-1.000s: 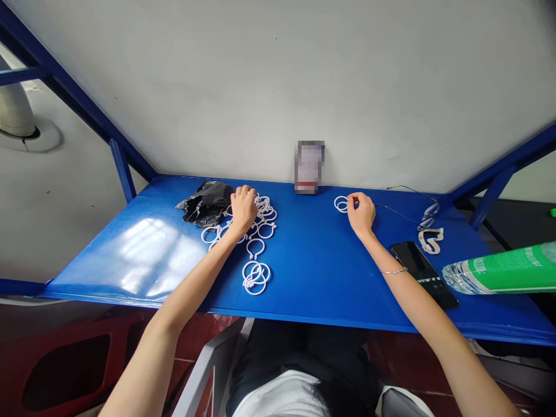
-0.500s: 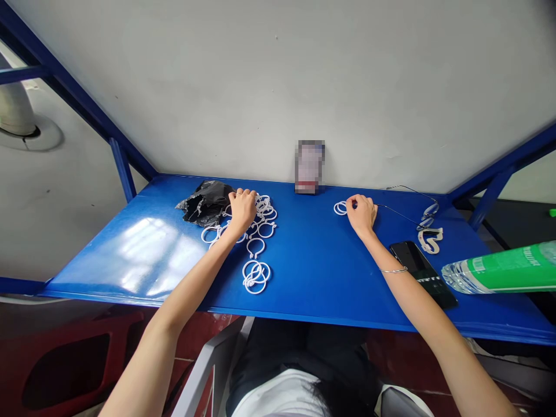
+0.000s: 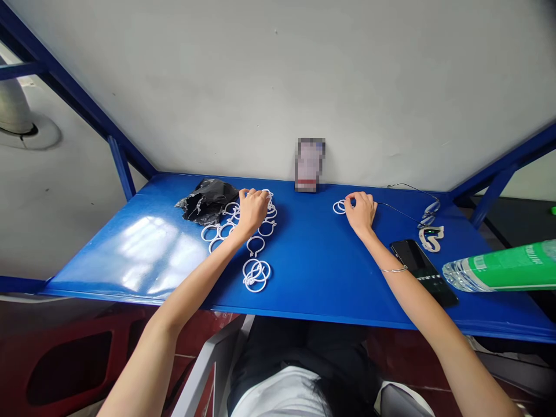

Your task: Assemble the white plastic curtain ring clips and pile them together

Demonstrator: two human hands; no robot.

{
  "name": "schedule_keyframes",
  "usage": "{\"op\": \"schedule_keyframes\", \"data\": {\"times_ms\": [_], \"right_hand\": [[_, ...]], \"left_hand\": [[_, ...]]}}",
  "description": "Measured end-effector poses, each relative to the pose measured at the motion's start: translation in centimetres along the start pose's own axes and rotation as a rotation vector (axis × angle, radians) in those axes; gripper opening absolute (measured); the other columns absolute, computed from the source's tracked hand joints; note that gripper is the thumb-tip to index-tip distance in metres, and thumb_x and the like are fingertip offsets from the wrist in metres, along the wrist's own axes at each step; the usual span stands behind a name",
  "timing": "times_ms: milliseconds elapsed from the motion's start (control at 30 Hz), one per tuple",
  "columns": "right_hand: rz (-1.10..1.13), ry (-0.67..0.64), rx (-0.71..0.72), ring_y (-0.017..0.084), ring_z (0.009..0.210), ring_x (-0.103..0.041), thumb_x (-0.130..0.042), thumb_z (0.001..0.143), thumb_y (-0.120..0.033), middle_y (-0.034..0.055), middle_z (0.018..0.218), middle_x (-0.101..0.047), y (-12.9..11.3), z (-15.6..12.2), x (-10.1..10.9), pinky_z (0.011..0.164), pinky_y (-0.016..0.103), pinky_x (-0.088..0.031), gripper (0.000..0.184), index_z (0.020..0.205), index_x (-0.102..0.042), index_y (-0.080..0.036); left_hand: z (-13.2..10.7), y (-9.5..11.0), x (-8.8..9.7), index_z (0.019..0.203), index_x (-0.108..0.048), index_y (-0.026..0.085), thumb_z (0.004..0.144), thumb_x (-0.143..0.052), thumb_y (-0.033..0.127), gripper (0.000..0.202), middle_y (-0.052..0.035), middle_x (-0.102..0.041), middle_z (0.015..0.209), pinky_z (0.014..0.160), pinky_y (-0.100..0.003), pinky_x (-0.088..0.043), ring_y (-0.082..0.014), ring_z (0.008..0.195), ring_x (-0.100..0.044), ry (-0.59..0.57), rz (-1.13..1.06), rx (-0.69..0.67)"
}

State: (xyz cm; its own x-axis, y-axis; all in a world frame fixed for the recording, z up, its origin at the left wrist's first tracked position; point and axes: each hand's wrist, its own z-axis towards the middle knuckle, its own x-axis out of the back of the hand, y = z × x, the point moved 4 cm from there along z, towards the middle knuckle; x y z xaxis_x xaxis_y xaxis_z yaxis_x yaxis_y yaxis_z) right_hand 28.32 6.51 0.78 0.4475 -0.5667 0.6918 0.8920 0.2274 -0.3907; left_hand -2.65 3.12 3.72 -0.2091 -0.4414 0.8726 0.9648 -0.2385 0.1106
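At one o'clock on the table [image 3: 313, 260], the right hand [image 3: 361, 212] pinches white rings [image 3: 339, 207], probably light, stiff and best gripped by the rim, while the left hand's [image 3: 255, 209] hold, over eleven o'clock's ring pile [image 3: 255, 237], cannot be told.

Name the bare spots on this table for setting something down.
First: the middle of the table, between the heap of white rings and the right forearm. Another: the glare-streaked left end, left of the black bag. Crowded: around the left hand, with rings and bag; and the right end, with eyeglasses, phone and bottle.
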Motion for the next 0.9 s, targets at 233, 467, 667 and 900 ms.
{"op": "schedule_keyframes", "data": {"times_ms": [233,467,667,900], "right_hand": [[0.092,-0.033,0.133,0.027,0.086,-0.053,-0.049,0.085,-0.020,0.0060,0.086,-0.065,-2.7,-0.6,0.2,0.075,0.039,-0.037,0.010,0.077,-0.056,-0.021],[0.244,-0.257,0.457,0.026,0.093,-0.055,-0.055,0.089,-0.032,0.0055,0.094,-0.065,-8.4,-3.2,0.5,0.083,0.041,-0.038,0.011,0.093,-0.059,-0.023],[0.255,-0.408,0.644,0.025,0.088,-0.056,-0.052,0.092,-0.030,0.0061,0.091,-0.065,-10.4,-4.9,0.0,0.082,0.040,-0.039,0.012,0.094,-0.059,-0.021],[0.386,-0.444,0.561,0.023,0.082,-0.060,-0.049,0.094,-0.030,0.0059,0.089,-0.067,-10.0,-4.9,-0.5,0.077,0.038,-0.042,0.014,0.095,-0.060,-0.021]], "left_hand": [[-0.6,2.3,0.0,0.084,-0.064,0.020,0.094,-0.039,0.024,0.027,-0.0083,-0.069,0.079,0.087,-0.046,-0.034,-0.0250,0.079,-0.058,0.019,-0.084,-0.135],[-2.4,6.0,-1.1,0.087,-0.063,0.020,0.096,-0.038,0.026,0.027,-0.0064,-0.067,0.079,0.089,-0.043,-0.037,-0.0214,0.078,-0.058,-0.046,-0.149,-0.348],[-3.8,8.0,-1.9,0.087,-0.061,0.018,0.096,-0.039,0.023,0.024,-0.0056,-0.065,0.077,0.084,-0.039,-0.040,-0.0196,0.078,-0.057,-0.122,-0.171,-0.497],[-3.7,7.8,-2.2,0.087,-0.059,0.017,0.097,-0.036,0.027,0.027,-0.0073,-0.063,0.078,0.077,-0.037,-0.042,-0.0202,0.077,-0.056,-0.134,-0.215,-0.466]]}}
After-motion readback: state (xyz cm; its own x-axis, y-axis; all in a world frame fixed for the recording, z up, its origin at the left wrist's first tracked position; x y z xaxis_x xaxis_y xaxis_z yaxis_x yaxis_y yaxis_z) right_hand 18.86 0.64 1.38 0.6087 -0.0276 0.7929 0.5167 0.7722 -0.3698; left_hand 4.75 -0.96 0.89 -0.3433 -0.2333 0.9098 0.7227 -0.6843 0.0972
